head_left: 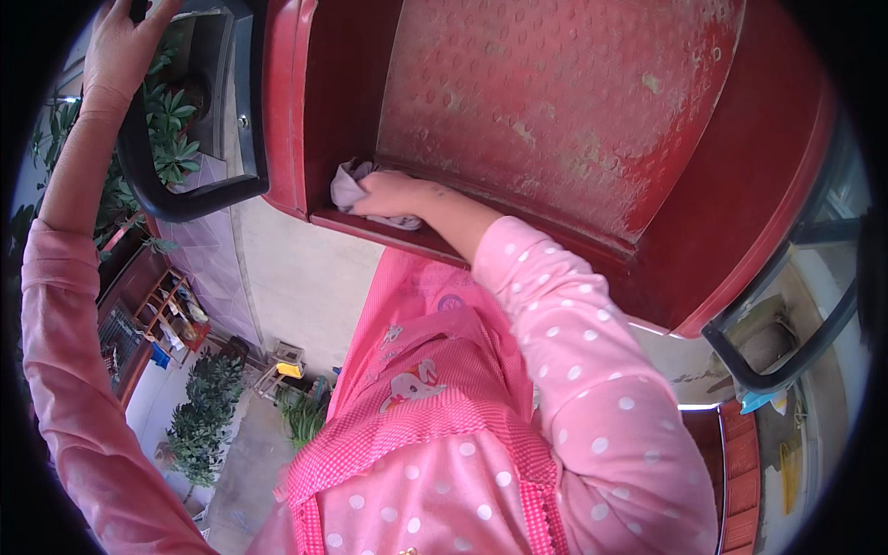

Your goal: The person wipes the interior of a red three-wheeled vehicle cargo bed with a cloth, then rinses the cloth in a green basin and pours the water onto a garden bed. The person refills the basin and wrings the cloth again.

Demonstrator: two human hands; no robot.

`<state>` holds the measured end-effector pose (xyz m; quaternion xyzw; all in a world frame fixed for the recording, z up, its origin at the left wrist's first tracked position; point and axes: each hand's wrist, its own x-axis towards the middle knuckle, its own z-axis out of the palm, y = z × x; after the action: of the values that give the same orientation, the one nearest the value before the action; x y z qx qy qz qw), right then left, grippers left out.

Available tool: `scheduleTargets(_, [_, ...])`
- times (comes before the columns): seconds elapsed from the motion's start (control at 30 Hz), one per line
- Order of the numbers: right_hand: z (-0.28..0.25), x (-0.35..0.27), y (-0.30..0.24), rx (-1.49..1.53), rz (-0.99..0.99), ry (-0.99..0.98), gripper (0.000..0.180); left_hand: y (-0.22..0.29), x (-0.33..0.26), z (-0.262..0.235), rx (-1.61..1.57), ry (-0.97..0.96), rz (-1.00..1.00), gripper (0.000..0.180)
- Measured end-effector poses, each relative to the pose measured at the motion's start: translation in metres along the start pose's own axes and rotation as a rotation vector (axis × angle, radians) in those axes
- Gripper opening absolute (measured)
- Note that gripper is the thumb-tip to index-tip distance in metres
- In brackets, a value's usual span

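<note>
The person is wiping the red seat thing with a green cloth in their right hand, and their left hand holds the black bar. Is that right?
Not quite. The cloth is pale, whitish, not green. The head view shows the right hand pressing it on the red seat, and the left hand on the black bar.

The left hand [125, 42] is raised to the upper left of the frame, fingers curled closed over an edge there, wrist bent back. Its forearm, bare below the hand, drops straight down the left side into a pink sleeve. The right hand [388, 196] sits just left of the frame's centre, palm down, fingers clenched closed. Its pink, white-dotted sleeve runs from the lower right up to the wrist, elbow bent.
</note>
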<state>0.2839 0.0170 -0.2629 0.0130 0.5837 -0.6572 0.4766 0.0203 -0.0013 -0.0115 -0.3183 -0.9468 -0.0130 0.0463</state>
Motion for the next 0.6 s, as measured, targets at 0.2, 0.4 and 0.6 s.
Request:
scheduleTargets(0.2, [-0.031, -0.188, 0.109, -0.016, 0.166, 0.143, 0.037, -0.047, 0.003, 0.011, 0.054, -0.039, 0.051, 0.043])
scheduleTargets(0.4, [-0.043, -0.271, 0.150, -0.062, 0.385, 0.348, 0.039, -0.039, 0.003, 0.008, 0.158, -0.079, 0.023, 0.044])
scheduleTargets(0.6, [-0.023, -0.074, 0.087, -0.284, 0.156, 0.175, 0.048, -0.025, 0.003, 0.003, 0.091, -0.107, -0.008, 0.040])
